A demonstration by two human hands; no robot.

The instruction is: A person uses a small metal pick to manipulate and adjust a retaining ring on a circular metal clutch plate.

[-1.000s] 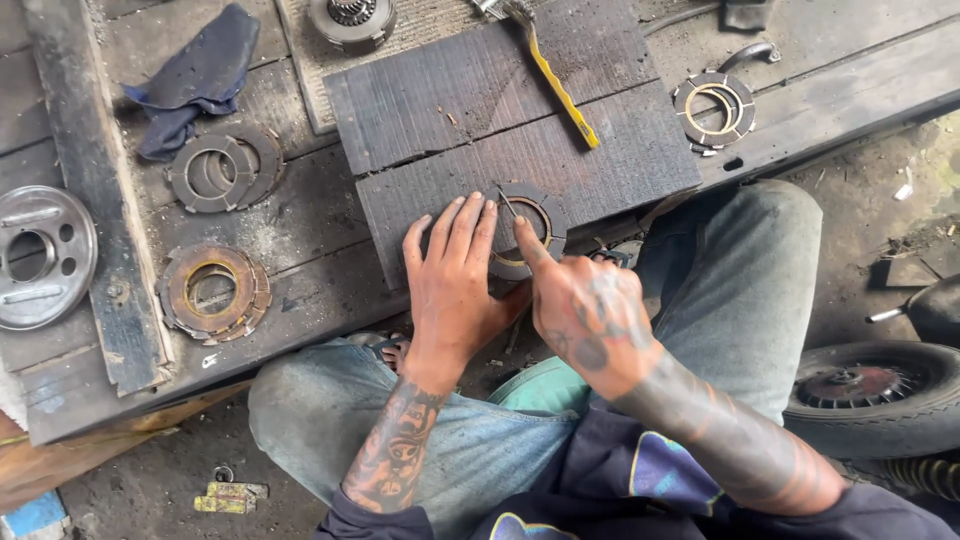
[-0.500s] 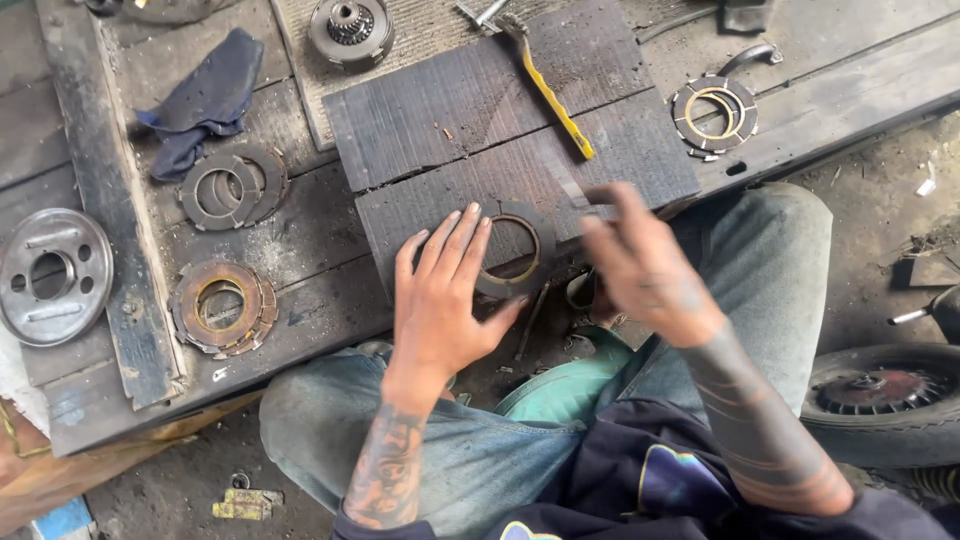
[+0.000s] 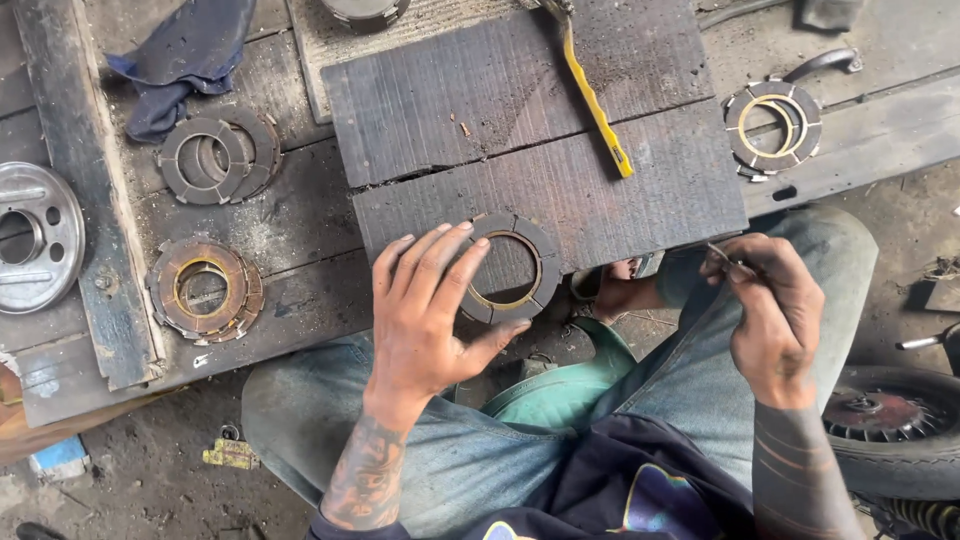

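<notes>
My left hand (image 3: 428, 310) lies flat with its fingers spread on a dark wooden board (image 3: 560, 190), its fingertips resting on the left side of a ring-shaped clutch plate (image 3: 512, 266) that lies flat near the board's front edge. Off to the right, over my right knee, my right hand (image 3: 772, 312) has its fingers pinched on a small thin metal tool (image 3: 722, 252). It is apart from the plate and the board.
A yellow-handled tool (image 3: 596, 102) lies across the board. Stacks of clutch plates sit at the left (image 3: 205, 290), upper left (image 3: 215, 155) and upper right (image 3: 772, 125). A round metal cover (image 3: 35, 235), a blue rag (image 3: 185, 55) and a tyre (image 3: 890, 430) are nearby.
My right hand has lifted off the clutch plate and moved right, over my knee, holding the small tool. My left hand stays on the plate.
</notes>
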